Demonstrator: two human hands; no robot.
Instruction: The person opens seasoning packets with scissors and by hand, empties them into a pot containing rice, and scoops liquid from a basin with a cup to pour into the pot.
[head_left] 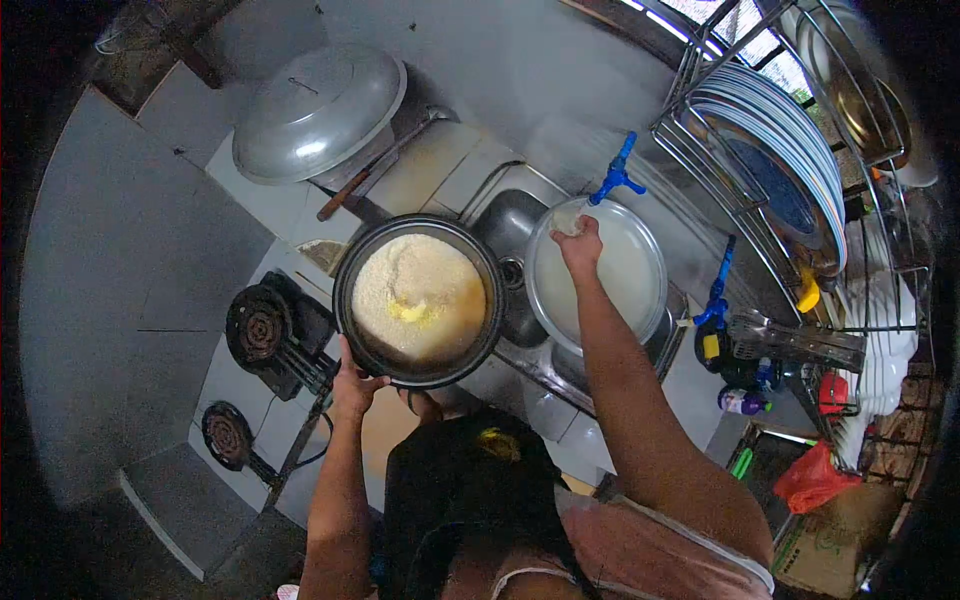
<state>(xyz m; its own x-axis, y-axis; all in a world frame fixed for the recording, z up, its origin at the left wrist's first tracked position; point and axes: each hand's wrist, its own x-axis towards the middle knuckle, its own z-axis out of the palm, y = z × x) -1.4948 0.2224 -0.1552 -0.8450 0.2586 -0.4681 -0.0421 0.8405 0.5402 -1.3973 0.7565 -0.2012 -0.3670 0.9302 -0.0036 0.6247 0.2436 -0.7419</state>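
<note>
I'd have the left hand, gripping the near rim of the dark pot with pale grain just beyond its fingers, stay firm and level, and the right hand, its grip unclear to me, move gently above the metal basin.

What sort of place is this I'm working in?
It's a kitchen, probably a home one: there's a stainless-steel sink with bright blue taps, round black stove burners, and pale, blue-rimmed round plates in a metal wire rack.
</note>
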